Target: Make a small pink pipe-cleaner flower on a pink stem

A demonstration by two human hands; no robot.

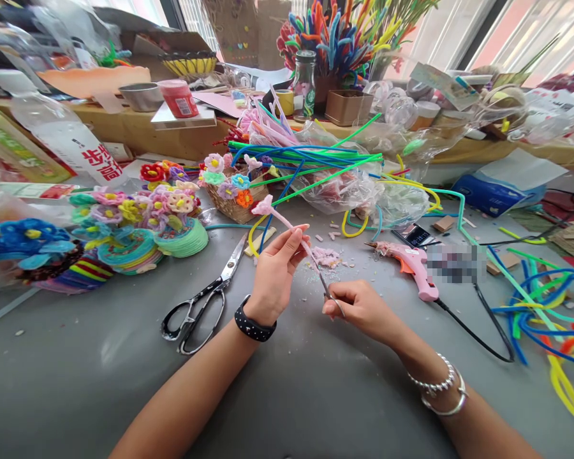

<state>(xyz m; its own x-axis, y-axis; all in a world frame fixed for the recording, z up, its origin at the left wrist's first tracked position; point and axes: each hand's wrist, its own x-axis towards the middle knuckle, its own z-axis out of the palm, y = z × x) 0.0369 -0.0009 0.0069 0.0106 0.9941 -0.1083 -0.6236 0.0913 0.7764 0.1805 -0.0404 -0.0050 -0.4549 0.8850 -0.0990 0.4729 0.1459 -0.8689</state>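
Observation:
My left hand (278, 274), with a black dotted band at the wrist, pinches a pink pipe cleaner (287, 223) between thumb and fingers. A small pink flower shape tops its upper left end. My right hand (361, 309) is closed on small metal scissors (323, 280), whose blades lie against the lower part of the pipe cleaner. Below and behind the hands, a pile of pink fuzz clippings (326, 257) lies on the grey table (277, 389). Larger scissors (203, 303) with black patterned handles rest partly open, left of my left hand.
A pink glue gun (414, 264) with a black cord lies at right, near loose coloured pipe cleaners (545, 299). Pipe-cleaner flower pots (182, 237) and a flower basket (227, 197) stand at left. A tilted bottle (71, 137) is behind them. Plastic-wrapped pipe cleaners (335, 182) lie behind my hands.

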